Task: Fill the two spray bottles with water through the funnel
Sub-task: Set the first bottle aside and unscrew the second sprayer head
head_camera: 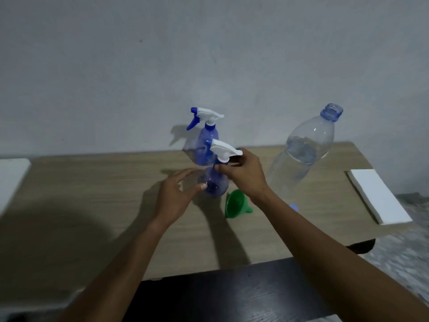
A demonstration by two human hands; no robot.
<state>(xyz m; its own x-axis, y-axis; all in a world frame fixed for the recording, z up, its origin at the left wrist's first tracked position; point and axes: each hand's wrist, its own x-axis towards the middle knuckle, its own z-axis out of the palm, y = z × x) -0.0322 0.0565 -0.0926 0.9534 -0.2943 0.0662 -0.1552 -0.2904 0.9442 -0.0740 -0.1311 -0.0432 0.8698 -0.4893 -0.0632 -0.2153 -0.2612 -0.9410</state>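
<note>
Two blue spray bottles with white trigger heads stand mid-table. On the near spray bottle (214, 184), my right hand (246, 175) pinches the neck just under the trigger head. My left hand (176, 196) is spread around that bottle's left side, thumb tip against its body. The far spray bottle (205, 145) stands behind, untouched, by the wall. A green funnel (235, 204) lies on its side just right of the near bottle, under my right wrist. A large clear water bottle (304, 154), uncapped and partly filled, stands to the right.
The wooden table (92, 194) runs to the wall. A small blue cap (293, 207) peeks out by my right forearm. White folded cloth (378, 196) lies at the table's right edge, a white object (11, 177) at the left edge, a dark surface (232, 296) in front.
</note>
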